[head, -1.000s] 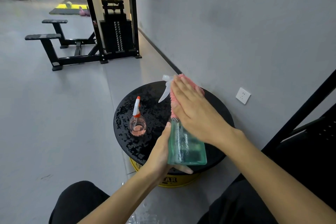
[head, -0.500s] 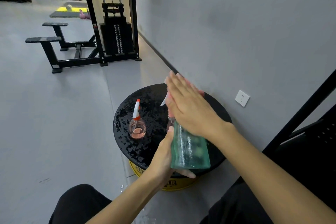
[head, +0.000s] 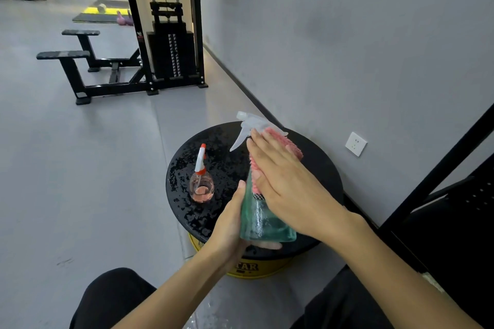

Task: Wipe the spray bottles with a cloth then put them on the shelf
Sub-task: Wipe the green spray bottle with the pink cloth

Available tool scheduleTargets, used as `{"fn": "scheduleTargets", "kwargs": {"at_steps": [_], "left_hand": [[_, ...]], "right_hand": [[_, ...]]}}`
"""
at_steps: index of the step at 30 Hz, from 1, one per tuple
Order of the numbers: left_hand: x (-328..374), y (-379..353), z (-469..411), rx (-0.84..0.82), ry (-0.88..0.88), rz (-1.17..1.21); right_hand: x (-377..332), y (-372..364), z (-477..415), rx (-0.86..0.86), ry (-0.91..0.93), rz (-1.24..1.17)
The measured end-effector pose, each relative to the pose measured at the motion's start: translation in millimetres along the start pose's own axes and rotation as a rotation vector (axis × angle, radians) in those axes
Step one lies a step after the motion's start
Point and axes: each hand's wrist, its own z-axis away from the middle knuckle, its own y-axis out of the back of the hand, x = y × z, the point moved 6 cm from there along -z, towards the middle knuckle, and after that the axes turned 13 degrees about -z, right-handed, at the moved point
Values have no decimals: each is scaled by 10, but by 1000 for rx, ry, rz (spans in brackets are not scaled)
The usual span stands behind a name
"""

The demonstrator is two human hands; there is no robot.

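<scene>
Green bottle [head: 263, 224]: its white trigger head, hidden under the fingers half a second ago, now stands clear above the fingertips. The bottle is held tilted over the near edge of the table [head: 320, 163].
Right grip [head: 288, 189]: flat, fingers straight, grasping nothing. It presses the pink cloth [head: 290, 147] against the bottle's neck and shoulder, having slid down from the spray head.
Left grip [head: 230, 224]: wrapped round the bottle's lower body, thumb running up its side and fingertips showing beneath the base.
What it means: the cloth appears to be travelling up and down the upper part of the bottle, so wiping of this first bottle looks mid-stroke. The move to the shelf has not begun.
Tables: one, round and black, its top speckled with water.
Spray bottles: two, the green bottle in hand and a small round bottle [head: 201, 187] of pinkish liquid with a red-and-white sprayer. The small one stands upright on the table's left side, untouched.
Cloths: one.
Grips: two, both on the same bottle.
Shelf: none that can be told for certain.
</scene>
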Motion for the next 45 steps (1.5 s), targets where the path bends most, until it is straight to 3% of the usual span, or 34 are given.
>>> {"fn": "scheduleTargets", "kwargs": {"at_steps": [12, 19, 25, 34, 41, 45], "left_hand": [[193, 138, -95, 53, -43, 78], [238, -18, -61, -14, -76, 103], [358, 14, -94, -5, -106, 200], [272, -91, -78, -59, -50, 58], [306, -3, -105, 13, -104, 98], [282, -15, -80, 16, -81, 45]], "right_hand": [[-137, -175, 363, 42, 80, -138], [39, 26, 76, 280, -12, -367], [-88, -204, 282, 308, 28, -246], [85, 60, 41, 311, -26, -280], [-127, -297, 333, 308, 68, 6], [-113, -245, 281, 305, 57, -38]]}}
